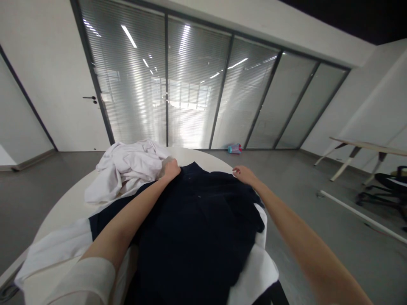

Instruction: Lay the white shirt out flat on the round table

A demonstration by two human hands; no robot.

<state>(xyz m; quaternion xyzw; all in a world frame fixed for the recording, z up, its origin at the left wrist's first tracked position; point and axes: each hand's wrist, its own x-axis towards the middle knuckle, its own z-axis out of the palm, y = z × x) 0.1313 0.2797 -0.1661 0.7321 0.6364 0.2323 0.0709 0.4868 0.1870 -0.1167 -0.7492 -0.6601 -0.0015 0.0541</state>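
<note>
A dark navy shirt (197, 220) with small buttons lies spread on a round white table (70, 195), its collar pointing away from me. White cloth (60, 241) extends from its left sleeve, and more white cloth (257, 267) shows along its right side. My left hand (171, 170) is closed on the shirt near the left of the collar. At the right shoulder edge, my right hand (244, 174) has its fingers curled together on the fabric. The fingertips of both hands are partly hidden.
A crumpled white garment (130, 163) is heaped on the table's far left, beside my left hand. Beyond the table are a glass partition (197, 93) and a colourful bundle (234, 148) on the floor. A desk (365, 146) and a black chair (389, 186) stand to the right.
</note>
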